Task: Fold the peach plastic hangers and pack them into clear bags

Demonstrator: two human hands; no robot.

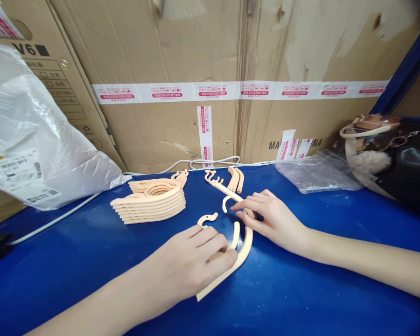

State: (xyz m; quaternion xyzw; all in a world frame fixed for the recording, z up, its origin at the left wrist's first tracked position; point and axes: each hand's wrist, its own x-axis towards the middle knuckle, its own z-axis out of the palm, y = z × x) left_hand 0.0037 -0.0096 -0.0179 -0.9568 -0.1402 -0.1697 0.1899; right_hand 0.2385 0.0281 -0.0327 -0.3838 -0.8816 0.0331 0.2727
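Note:
My left hand [196, 261] is closed round the near part of a cream plastic clothes hanger [245, 249], low over the blue table. A hanger hook [207, 218] sticks out above its knuckles. My right hand [271, 217] pinches the hanger's upper bend between thumb and fingers. From there a straight arm runs up and left, with small hooks [213, 177] by its end. The palm sides of both hands are hidden. Left of them stands a neat stack of matching cream hangers [154, 207], with hooks [180, 176] behind it. Curved cream pieces [235, 179] lie behind the held hanger.
A large taped cardboard box [168, 130] walls off the back of the blue table [294, 294]. A white cable [56, 224] runs along its base. To the left leans a white plastic parcel [38, 135]. Clear plastic film [318, 172] and a black bag [406, 163] are right.

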